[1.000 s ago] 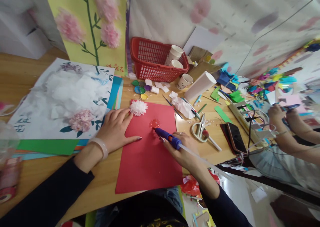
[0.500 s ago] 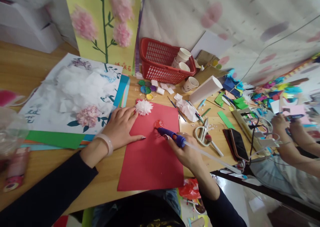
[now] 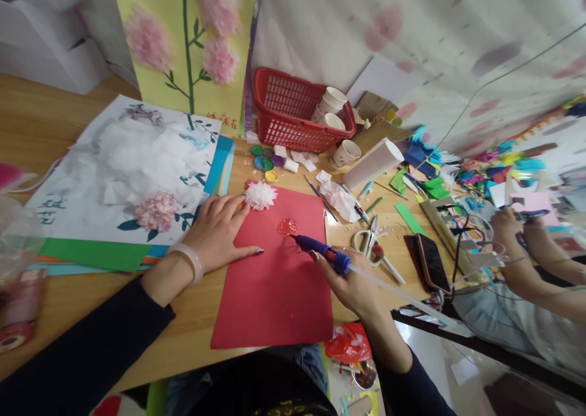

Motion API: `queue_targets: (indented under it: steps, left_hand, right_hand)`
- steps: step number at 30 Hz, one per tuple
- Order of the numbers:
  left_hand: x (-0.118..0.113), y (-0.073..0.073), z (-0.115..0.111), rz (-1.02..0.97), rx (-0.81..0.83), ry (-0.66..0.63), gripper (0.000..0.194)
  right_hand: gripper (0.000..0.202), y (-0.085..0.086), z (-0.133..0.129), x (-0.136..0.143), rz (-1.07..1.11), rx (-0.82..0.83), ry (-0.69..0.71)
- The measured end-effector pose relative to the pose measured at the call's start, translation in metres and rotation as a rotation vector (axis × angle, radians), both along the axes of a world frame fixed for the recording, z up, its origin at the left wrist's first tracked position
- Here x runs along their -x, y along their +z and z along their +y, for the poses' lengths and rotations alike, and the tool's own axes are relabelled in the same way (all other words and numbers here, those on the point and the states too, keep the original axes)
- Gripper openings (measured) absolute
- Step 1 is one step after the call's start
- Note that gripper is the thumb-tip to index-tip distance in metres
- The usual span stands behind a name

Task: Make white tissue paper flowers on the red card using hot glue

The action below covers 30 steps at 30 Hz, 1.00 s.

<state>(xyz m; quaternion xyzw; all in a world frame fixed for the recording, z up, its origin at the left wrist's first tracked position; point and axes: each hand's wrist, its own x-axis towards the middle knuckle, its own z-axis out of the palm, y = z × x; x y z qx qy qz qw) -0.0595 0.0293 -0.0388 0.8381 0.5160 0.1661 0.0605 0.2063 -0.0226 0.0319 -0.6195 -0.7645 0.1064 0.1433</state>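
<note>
A sheet of red paper (image 3: 274, 300) lies on the wooden table in front of me. My left hand (image 3: 217, 233) rests flat with fingers spread over the sheet's left edge, its fingertips close to a white paper flower (image 3: 260, 195) at the top left corner. My right hand (image 3: 352, 281) is wrapped around a blue hot glue gun (image 3: 320, 248), a clear glue stick (image 3: 389, 291) trailing from its back end. The gun's nozzle points at a shiny round patch of glue (image 3: 288, 226) on the red paper, just below and right of the flower.
Left of the sheet lies white paper (image 3: 59, 190) heaped with white scraps. Behind stand a red basket (image 3: 297, 134) with paper cups and a paper roll (image 3: 373, 164). Scissors (image 3: 366, 239) and a phone (image 3: 433, 262) lie to the right. A co-worker's hands (image 3: 506, 226) are at the far right.
My right hand has drawn the glue gun slightly right and down, away from the glue patch, which shows more fully. My left hand stays on the sheet; the view shifts slightly.
</note>
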Motion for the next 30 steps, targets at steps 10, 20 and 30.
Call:
queue_targets:
  steps: [10, 20, 30]
  left_hand:
    - [0.0008, -0.0011, 0.0, 0.04, -0.044, -0.009, 0.084]
    - [0.0006, -0.0008, 0.0005, 0.029, -0.026, -0.005, 0.084]
    - [0.0005, -0.001, 0.0001, 0.024, -0.02, -0.001, 0.083]
  right_hand:
    - [0.041, -0.0037, 0.0031, 0.006, 0.085, 0.106, -0.013]
    - [0.042, -0.0027, 0.0022, 0.0045, 0.131, 0.078, -0.016]
    - [0.045, -0.0008, 0.0053, -0.0023, 0.154, 0.07, -0.056]
